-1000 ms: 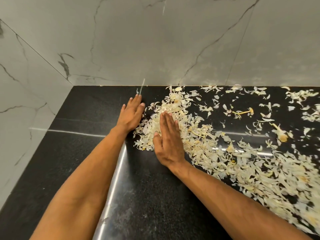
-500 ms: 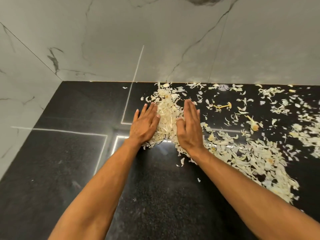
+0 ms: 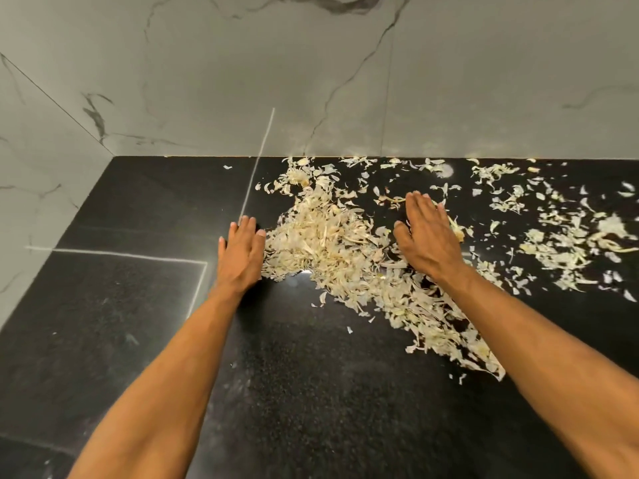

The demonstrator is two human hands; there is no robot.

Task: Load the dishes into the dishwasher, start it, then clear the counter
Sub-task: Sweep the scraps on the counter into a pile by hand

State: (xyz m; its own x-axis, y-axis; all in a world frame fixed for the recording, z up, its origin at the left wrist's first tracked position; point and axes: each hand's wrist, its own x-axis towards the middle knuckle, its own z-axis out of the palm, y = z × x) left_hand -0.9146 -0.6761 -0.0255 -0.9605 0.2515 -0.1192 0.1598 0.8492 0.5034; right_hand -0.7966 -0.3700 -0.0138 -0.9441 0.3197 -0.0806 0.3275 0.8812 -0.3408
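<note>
The clearing stage appears only part done: a heap of pale peelings (image 3: 321, 243) on the black table (image 3: 311, 392) is flanked by the flat, straight-fingered left hand (image 3: 242, 254) and right hand (image 3: 428, 236), with many scraps (image 3: 570, 243) ungathered.

Probably a home kitchen: black stone counter (image 3: 311, 392), marble-tiled wall (image 3: 242, 81), vegetable peelings (image 3: 321, 243).

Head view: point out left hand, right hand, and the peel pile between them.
left hand (image 3: 242, 257), head view, back of the hand.
right hand (image 3: 428, 240), head view, back of the hand.
peel pile (image 3: 321, 236), head view, dense middle of the heap.
</note>
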